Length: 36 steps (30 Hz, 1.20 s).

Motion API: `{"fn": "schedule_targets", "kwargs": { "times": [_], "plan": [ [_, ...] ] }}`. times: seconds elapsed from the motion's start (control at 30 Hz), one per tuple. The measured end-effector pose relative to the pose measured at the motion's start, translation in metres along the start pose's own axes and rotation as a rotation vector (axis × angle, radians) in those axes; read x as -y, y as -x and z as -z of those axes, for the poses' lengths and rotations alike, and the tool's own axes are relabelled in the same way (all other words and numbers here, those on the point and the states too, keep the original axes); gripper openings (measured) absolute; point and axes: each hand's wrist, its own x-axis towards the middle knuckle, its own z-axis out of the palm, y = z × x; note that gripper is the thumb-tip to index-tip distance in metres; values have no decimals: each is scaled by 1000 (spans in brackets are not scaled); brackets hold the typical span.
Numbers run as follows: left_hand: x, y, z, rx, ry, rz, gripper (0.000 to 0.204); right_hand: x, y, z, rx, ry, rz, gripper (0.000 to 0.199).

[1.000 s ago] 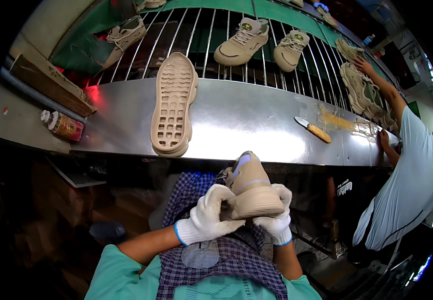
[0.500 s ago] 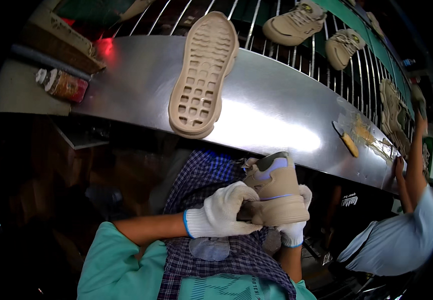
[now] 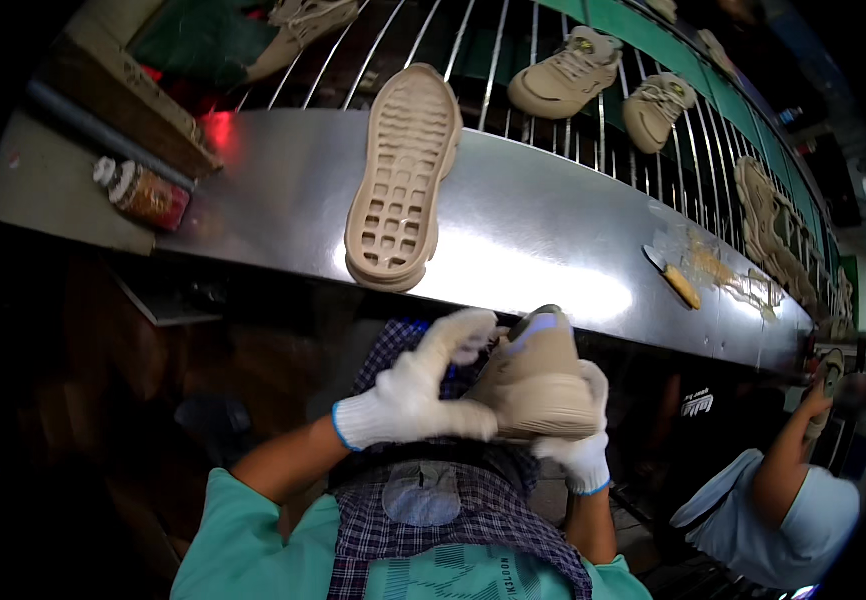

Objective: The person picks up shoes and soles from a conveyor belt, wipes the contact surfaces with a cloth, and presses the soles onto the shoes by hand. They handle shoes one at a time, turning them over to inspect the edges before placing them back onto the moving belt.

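A beige sneaker (image 3: pixel 538 385) with a lilac and dark green heel collar is held in front of my lap, its heel end facing up and toward me. My gloved right hand (image 3: pixel 588 440) grips it from the right and beneath. My gloved left hand (image 3: pixel 423 385) is at its left side with thumb and fingers spread apart; the lower digit is against or very near the sole edge. The shoe's toe is hidden. Beyond, on the metal ledge, lies a beige shoe sole (image 3: pixel 401 180), its gridded hollow inner side up.
The metal ledge (image 3: pixel 283 200) borders a rack of metal rods carrying beige sneakers (image 3: pixel 565 75). A yellow-handled knife (image 3: pixel 681 284) lies by dried glue at right. A stained bottle (image 3: pixel 148 192) is at left. A co-worker in light blue (image 3: pixel 783 510) holds a shoe at far right.
My left hand has loosened from the sneaker and spread its fingers. The sneaker has tilted slightly. The view has shifted, and the co-worker's arm has come down from the rack.
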Motion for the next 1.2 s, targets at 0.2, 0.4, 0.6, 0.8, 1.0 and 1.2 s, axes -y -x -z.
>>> {"fn": "schedule_targets", "kwargs": {
  "times": [0.2, 0.4, 0.6, 0.8, 1.0, 1.2],
  "plan": [
    [16, -45, 5, 228, 633, 50, 52, 37, 17, -61, 266, 436, 636, 93],
    [34, -34, 5, 339, 745, 197, 65, 16, 31, -59, 159, 307, 602, 93],
    [26, -29, -8, 277, 765, 385, 95, 25, 33, -49, 139, 322, 546, 95],
    [-10, -22, -23, 173, 598, 296, 74, 33, 26, -39, 97, 386, 750, 99],
    [-143, -34, -33, -153, 31, -232, 25, 114, -32, 0, -272, 385, 824, 69],
    [-138, -103, -40, -232, -342, -649, 80, 162, -106, 43, -59, -553, 358, 58]
  ]
}}
